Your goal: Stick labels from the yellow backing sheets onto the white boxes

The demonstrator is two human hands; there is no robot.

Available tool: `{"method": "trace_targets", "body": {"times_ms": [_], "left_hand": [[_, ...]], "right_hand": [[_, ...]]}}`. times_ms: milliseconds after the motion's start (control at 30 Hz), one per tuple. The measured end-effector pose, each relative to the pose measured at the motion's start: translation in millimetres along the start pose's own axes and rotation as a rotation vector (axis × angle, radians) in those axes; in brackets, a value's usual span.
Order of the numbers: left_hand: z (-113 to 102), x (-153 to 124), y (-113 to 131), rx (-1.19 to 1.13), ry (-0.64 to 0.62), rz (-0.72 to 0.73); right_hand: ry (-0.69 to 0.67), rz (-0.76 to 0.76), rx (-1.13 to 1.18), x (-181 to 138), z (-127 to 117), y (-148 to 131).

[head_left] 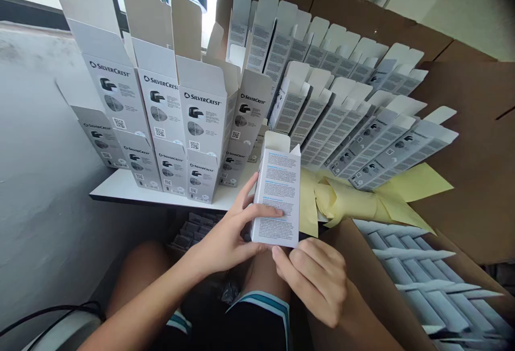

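I hold a small white printed carton [278, 195] upright over my lap, its top flaps open. My left hand [227, 233] grips its left side, fingers wrapped across the front panel. Below it, my right hand [316, 276] is curled with the thumb pressed against the carton's bottom edge. Just beyond stands a white shelf board [120, 187] loaded with folded-up SilverCrest cartons [201, 120], all with open lids.
Rows of leaning open cartons [354, 109] fill the right of the board, backed by brown cardboard [475, 141]. Yellow paper sheets [362, 200] lie in front. A cardboard box of flat carton blanks [426, 286] sits at my right. A grey wall is at left.
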State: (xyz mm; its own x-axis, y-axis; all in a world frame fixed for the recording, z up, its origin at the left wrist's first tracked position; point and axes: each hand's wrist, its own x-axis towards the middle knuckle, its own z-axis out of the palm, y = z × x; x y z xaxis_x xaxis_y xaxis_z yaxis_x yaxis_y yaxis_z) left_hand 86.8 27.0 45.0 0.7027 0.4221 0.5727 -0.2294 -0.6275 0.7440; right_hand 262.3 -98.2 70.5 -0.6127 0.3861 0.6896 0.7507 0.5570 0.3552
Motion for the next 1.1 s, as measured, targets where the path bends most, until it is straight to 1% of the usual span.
{"method": "trace_targets", "body": {"times_ms": [233, 300, 367, 467, 533, 633, 833, 1000, 1100], "left_hand": [[1.8, -1.8, -1.2, 0.006, -0.02, -0.007], [2.3, -2.9, -2.6, 0.017, -0.023, -0.002], [2.3, -3.7, -3.9, 0.023, -0.018, -0.004], [2.0, -4.3, -5.6, 0.008, -0.008, -0.018], [2.3, -4.7, -6.9, -0.005, -0.001, -0.014], [4.0, -5.8, -9.3, -0.009, 0.011, -0.007], [8.2, -9.9, -9.9, 0.026, 0.033, -0.019], [12.3, -12.4, -5.3, 0.085, 0.036, -0.005], [17.4, -13.3, -10.4, 0.168, 0.048, 0.033]], "right_hand": [[-0.01, 0.016, -0.011, -0.4, 1.6, 3.5], [-0.035, 0.033, 0.035, -0.8, 0.7, 4.9], [-0.044, 0.09, 0.139, -2.0, -0.4, 5.3], [0.049, 0.227, 0.295, -3.8, -0.4, 5.1], [0.081, 0.315, 0.339, -3.6, 1.1, 5.3], [0.036, 0.377, 0.337, -1.6, 4.5, 5.7], [-0.024, 0.34, 0.251, -1.7, 6.5, 3.7], [-0.032, 0.189, 0.1, -7.2, 7.3, 4.2], [-0.044, 0.177, 0.043, -12.2, 12.1, 4.8]]}}
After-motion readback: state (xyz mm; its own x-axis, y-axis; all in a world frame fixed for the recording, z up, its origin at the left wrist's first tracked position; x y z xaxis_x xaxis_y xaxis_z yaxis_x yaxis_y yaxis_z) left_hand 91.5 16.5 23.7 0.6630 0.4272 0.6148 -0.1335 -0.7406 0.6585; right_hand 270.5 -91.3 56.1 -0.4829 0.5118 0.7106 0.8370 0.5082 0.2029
